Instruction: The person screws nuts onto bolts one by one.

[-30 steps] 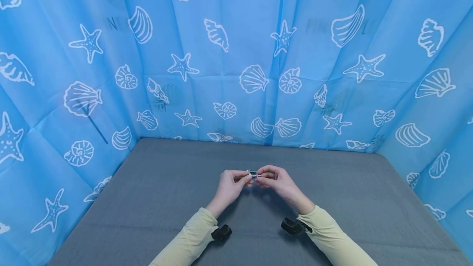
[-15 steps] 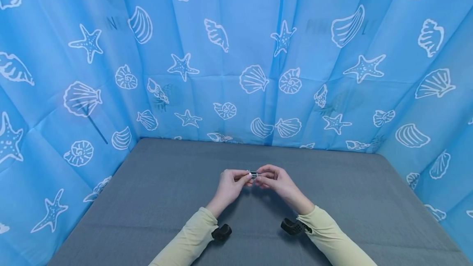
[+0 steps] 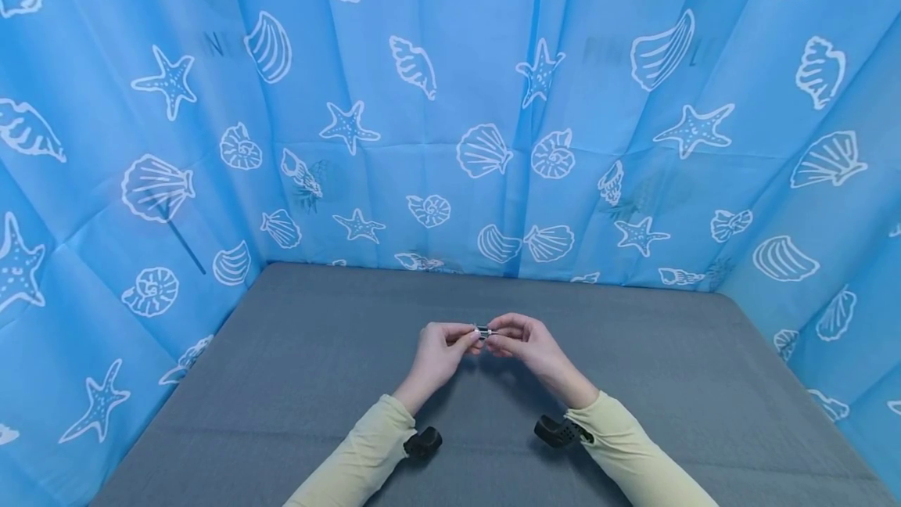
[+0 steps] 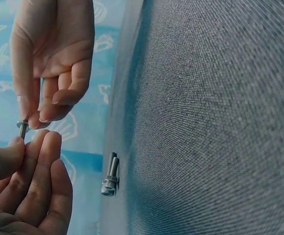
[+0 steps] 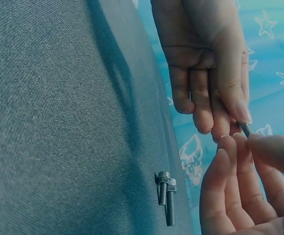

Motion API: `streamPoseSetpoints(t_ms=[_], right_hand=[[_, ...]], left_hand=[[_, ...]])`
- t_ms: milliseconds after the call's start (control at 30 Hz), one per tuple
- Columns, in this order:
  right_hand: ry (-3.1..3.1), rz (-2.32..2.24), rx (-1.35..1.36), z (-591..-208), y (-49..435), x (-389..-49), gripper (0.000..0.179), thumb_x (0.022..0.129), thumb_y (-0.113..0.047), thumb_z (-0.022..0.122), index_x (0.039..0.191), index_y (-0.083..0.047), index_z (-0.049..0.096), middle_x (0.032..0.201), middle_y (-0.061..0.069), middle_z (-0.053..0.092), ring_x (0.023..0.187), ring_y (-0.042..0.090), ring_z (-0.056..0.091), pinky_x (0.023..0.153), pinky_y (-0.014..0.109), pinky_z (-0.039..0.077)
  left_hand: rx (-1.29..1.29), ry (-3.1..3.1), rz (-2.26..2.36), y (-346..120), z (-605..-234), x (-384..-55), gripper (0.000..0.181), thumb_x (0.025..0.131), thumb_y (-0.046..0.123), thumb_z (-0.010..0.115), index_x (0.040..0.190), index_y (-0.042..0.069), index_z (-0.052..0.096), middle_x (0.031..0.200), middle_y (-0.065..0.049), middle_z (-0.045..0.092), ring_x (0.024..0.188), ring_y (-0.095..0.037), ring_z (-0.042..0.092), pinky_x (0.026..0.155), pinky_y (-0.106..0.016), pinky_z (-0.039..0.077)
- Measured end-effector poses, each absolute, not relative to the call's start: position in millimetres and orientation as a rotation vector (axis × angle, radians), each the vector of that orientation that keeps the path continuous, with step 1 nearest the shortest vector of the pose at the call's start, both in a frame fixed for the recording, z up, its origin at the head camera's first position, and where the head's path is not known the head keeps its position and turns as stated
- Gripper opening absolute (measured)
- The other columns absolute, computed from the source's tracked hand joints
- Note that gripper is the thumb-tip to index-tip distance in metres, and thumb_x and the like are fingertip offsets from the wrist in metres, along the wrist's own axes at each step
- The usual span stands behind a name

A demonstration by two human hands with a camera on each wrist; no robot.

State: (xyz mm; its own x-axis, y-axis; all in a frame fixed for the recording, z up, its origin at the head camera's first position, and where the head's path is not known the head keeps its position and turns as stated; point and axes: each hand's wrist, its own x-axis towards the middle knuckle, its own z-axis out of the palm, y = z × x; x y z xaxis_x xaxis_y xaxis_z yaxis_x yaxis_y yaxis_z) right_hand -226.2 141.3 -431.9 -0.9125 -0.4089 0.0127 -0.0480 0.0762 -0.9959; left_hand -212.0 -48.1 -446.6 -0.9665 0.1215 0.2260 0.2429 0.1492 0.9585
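Note:
Between the fingertips of both hands is a small threaded metal bolt (image 4: 23, 129), partly hidden by them. My left hand (image 3: 439, 354) pinches one end between thumb and fingers. From the other side, my right hand (image 3: 529, 349) pinches the end where a shiny ring-like collar (image 4: 22, 124) shows in the left wrist view. The remaining fingers of both hands are loosely bent. Two more bolts (image 5: 170, 205), with hex parts at one end, lie side by side beyond the hands in the right wrist view.
A grey cloth-covered table (image 3: 317, 413) spreads beneath the hands. Blue curtains (image 3: 436, 139) with white shell and starfish prints hang at its back and sides. Black wrist devices (image 3: 422, 444) sit at both pale yellow sleeves (image 3: 366, 444).
Both hands stay almost in place. In the head view, the held bolt has shifted slightly upward, so it now overlaps the metal pieces behind it.

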Motion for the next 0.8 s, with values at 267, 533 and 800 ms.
streamPoseSetpoints(t_ms=[267, 533, 800], right_hand=[[2.099, -1.852, -0.404, -432.7, 139.3, -227.6, 0.041, 0.099, -0.026, 0.056, 0.115, 0.012, 0.056, 0.095, 0.015, 0.068, 0.086, 0.022, 0.067, 0.081, 0.047, 0.055], [2.07, -1.898, -0.477, -431.8, 141.0, -227.2, 0.034, 0.097, -0.015, 0.059, 0.116, 0.012, 0.054, 0.1, 0.018, 0.068, 0.091, 0.026, 0.067, 0.085, 0.05, 0.053], [2.055, -1.9, -0.418, -433.2, 140.5, -226.7, 0.039, 0.099, -0.022, 0.055, 0.117, 0.013, 0.052, 0.098, 0.019, 0.068, 0.089, 0.027, 0.067, 0.082, 0.045, 0.055]], left_hand=[[-0.376, -2.297, -1.947, -47.3, -447.6, -210.5, 0.021, 0.091, 0.01, 0.066, 0.104, -0.006, 0.07, 0.08, -0.009, 0.072, 0.072, -0.019, 0.07, 0.069, -0.034, 0.059], [-0.364, -2.292, -1.956, -46.8, -449.1, -210.9, 0.021, 0.09, 0.01, 0.067, 0.104, -0.006, 0.071, 0.081, -0.01, 0.072, 0.073, -0.021, 0.07, 0.069, -0.033, 0.059], [-0.37, -2.288, -1.952, -47.1, -449.4, -211.5, 0.021, 0.091, 0.008, 0.066, 0.104, -0.008, 0.07, 0.08, -0.01, 0.071, 0.073, -0.021, 0.07, 0.069, -0.033, 0.058]])
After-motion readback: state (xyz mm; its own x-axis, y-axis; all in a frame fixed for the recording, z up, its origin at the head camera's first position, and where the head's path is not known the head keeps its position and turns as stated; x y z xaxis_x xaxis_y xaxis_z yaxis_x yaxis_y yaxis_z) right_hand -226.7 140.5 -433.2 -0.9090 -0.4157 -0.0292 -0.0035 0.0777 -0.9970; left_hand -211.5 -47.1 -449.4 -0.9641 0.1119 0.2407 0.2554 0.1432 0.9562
